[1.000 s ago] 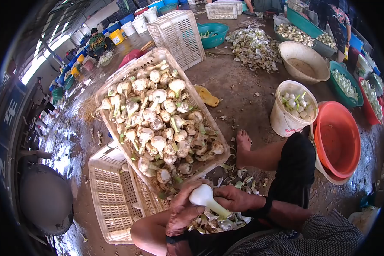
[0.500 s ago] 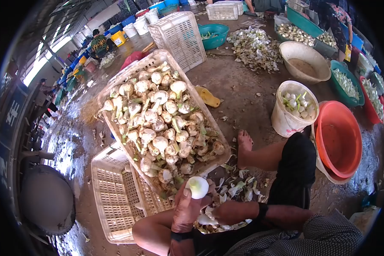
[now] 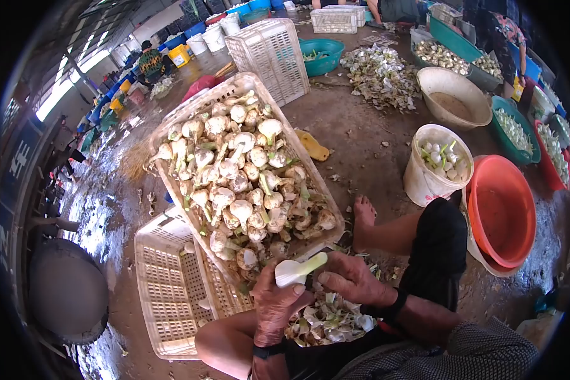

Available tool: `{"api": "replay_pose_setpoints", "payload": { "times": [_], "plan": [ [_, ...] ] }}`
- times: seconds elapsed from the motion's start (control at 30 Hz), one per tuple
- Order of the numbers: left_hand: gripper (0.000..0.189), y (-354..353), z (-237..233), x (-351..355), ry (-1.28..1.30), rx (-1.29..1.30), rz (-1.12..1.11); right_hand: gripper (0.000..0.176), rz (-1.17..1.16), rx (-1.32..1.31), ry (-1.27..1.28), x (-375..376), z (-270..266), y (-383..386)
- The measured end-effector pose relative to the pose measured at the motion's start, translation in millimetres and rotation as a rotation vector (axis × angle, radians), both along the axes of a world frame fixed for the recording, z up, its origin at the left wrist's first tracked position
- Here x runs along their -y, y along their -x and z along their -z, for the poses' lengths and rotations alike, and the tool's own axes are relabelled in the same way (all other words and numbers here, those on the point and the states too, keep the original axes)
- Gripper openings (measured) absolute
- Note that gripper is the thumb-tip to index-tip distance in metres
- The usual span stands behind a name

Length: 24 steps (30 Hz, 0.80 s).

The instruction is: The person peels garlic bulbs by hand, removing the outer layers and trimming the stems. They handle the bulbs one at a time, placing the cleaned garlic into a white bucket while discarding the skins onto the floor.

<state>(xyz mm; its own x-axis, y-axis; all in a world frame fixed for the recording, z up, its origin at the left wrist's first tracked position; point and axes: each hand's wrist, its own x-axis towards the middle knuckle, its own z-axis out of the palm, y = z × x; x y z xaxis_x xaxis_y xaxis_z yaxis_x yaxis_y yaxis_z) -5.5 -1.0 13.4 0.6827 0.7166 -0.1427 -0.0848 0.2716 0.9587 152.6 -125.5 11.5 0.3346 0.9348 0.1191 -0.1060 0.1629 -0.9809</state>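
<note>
My left hand (image 3: 273, 305) is closed around a peeled white garlic bulb (image 3: 290, 272), whose short pale-green stem points to the right. Just beside that stem, my right hand (image 3: 356, 282) has its fingers curled in and the thumb across them; anything inside them is hidden. Beyond both hands, a tilted plastic crate (image 3: 171, 123) holds many unpeeled garlic bulbs (image 3: 240, 177) with brownish, dirty skins. Below the hands lies a heap of stripped garlic skins (image 3: 332, 320).
A white bucket (image 3: 418, 180) with peeled garlic stands to the right, next to a red basin (image 3: 503, 215). Another crate (image 3: 164, 291) supports the full one. A yellow slipper (image 3: 311, 145) lies beyond. Other people work at the back.
The garlic bulb has turned from stem-end facing me to lying sideways, stem rightward. My right hand has risen from low over the skins to beside the stem.
</note>
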Motion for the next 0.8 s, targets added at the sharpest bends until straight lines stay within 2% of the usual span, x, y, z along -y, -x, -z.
{"api": "replay_pose_setpoints", "payload": {
  "times": [0.1,0.17,0.23,0.3,0.4,0.47,0.5,0.57,0.63,0.73,0.77,0.8],
  "plan": [
    [0.075,-7,-7,8,-0.062,-0.004,-0.005,0.026,-0.004,-0.053,0.009,0,-10,-4],
    [0.071,-8,-9,9,-0.216,-0.048,0.046,0.025,0.013,-0.045,0.019,1,-7,-5],
    [0.071,-9,-3,11,-0.161,-0.035,0.049,0.024,0.026,-0.039,0.031,3,-3,-7],
    [0.071,-9,6,9,-0.108,-0.022,0.054,0.024,0.038,0.09,0.061,5,0,-11],
    [0.069,-9,13,8,-0.165,-0.042,0.114,0.019,0.075,0.035,0.009,5,-1,-9],
    [0.071,-8,8,11,0.063,0.021,0.112,0.017,0.068,0.055,0.068,5,13,-12],
    [0.071,-9,2,11,0.063,0.021,0.113,0.015,0.059,0.074,0.126,5,18,-12],
    [0.074,-10,-9,11,0.311,0.125,0.075,0.013,0.011,0.119,0.11,9,18,-5],
    [0.08,-8,1,8,0.215,0.115,0.038,0.012,-0.046,0.165,0.095,11,23,2],
    [0.079,-4,1,7,0.148,0.054,0.06,0.017,-0.106,0.456,-0.003,9,38,7],
    [0.08,-5,-3,6,0.055,-0.031,0.093,0.017,-0.107,0.455,-0.004,8,39,7],
    [0.081,-7,-5,6,-0.039,-0.115,0.127,0.017,-0.144,0.58,-0.012,7,37,7]
  ]
}}
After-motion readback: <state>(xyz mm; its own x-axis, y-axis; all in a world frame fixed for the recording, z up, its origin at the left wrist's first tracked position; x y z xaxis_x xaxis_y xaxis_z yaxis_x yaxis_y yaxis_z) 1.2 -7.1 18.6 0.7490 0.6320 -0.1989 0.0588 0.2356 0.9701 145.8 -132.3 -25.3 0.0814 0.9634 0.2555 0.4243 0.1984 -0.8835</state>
